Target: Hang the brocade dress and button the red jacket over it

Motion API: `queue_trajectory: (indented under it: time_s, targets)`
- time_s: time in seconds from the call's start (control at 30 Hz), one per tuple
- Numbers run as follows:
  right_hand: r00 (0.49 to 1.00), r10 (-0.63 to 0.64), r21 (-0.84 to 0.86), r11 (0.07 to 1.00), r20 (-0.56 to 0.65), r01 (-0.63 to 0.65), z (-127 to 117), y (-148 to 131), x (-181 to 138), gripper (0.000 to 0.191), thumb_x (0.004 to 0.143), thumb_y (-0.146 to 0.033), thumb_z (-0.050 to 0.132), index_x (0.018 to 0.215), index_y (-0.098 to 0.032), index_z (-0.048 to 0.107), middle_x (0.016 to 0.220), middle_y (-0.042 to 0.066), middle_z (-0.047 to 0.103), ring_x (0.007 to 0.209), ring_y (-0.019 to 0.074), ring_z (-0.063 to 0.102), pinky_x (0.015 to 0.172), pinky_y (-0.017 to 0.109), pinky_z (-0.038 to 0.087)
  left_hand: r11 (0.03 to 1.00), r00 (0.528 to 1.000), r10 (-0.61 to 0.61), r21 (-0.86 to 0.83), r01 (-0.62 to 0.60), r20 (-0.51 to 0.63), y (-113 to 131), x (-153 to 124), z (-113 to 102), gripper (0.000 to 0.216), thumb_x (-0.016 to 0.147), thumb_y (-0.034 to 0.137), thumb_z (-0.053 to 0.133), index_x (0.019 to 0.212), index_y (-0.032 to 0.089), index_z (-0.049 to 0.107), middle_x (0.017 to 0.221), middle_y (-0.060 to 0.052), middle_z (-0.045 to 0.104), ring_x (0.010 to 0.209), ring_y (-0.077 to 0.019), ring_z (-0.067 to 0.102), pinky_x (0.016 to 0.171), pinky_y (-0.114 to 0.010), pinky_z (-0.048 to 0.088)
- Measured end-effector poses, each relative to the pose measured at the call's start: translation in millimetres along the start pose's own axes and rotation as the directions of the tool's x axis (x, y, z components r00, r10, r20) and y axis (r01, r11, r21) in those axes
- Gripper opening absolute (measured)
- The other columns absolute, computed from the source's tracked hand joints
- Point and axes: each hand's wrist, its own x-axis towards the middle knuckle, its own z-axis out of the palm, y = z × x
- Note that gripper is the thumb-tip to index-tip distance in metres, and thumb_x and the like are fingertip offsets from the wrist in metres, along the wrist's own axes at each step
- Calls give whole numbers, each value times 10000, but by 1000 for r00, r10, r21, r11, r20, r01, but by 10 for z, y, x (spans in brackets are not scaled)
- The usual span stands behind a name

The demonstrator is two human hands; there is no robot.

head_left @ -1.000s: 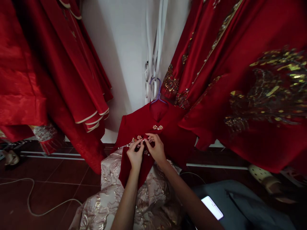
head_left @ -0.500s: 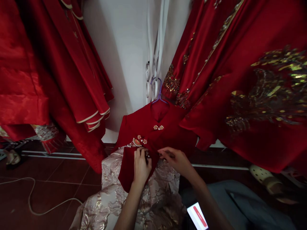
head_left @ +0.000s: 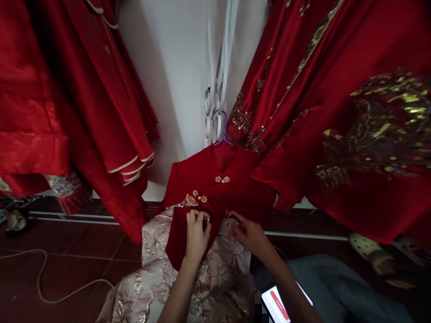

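Note:
A dark red velvet jacket [head_left: 198, 177] hangs on a purple hanger [head_left: 220, 130] against the white wall, over a pale gold brocade skirt [head_left: 158, 269]. Pearl clasps [head_left: 222, 179] close its front. My left hand [head_left: 197, 235] pinches the jacket's front flap just below a beaded clasp [head_left: 193, 199], fingers curled on the cloth. My right hand [head_left: 247, 233] grips the jacket's other edge at the right, fingers bent on the fabric.
Red satin robes [head_left: 84, 89] hang at the left, and red gowns with gold embroidery [head_left: 353, 112] at the right. A lit phone [head_left: 279, 305] lies on my lap at the bottom. A white cable [head_left: 43, 287] trails across the dark red tiled floor. A slipper [head_left: 367, 246] sits at the right.
Both hands left the beaded clasp and dropped lower on the jacket. The right hand moved away to the right edge, so the hands are now apart. The phone screen now shows red.

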Motion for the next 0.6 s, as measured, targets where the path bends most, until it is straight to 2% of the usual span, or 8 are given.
queue_trajectory:
  time_s: [0.07,0.2,0.33,0.43,0.53,0.6]
  targets:
    - [999,-8,-24,1000,-39,7,28,40,47,518,834,-475,441,1227,-155,547,611,23,682,606,206,659,609,280,470,999,1000,-4,-46,4,-13,-18,-5,7,179,804,99,473,896,210,579,932,-44,538,908,-188,487,833,-324,396]
    - [990,-50,-67,997,-131,41,79,101,156,391,773,-473,541,1009,-177,637,614,25,670,592,190,643,584,268,447,993,998,-20,-114,13,-66,-29,-14,2,132,809,145,505,891,202,591,870,-32,587,853,-170,525,818,-308,414]
    - [982,-112,-106,990,-155,96,157,170,245,224,725,-393,601,839,-202,622,588,-4,618,522,151,581,515,245,403,987,994,-34,-157,17,-108,-18,-19,-21,98,806,205,534,865,196,611,818,-26,621,804,-162,555,778,-289,435]
    - [971,-165,-195,972,-173,131,184,180,292,152,711,-349,611,753,-204,596,622,0,586,546,144,562,530,249,398,982,993,-70,-182,51,-99,-18,-18,-25,89,799,231,548,844,193,615,799,-20,633,778,-155,571,754,-278,447]
    - [959,-249,-260,943,-139,207,114,75,276,149,682,-343,644,713,-208,590,734,30,592,657,163,582,583,263,416,975,990,-114,-199,95,-86,-25,-20,-19,99,797,246,552,855,196,616,801,-14,640,773,-148,584,756,-273,454]
    - [959,-275,-219,942,-65,255,24,-61,215,142,697,-339,639,718,-215,574,751,23,600,669,158,580,601,265,422,966,985,-150,-225,128,-82,-33,-23,-16,108,800,259,549,859,196,614,799,-13,644,755,-140,593,743,-265,461]
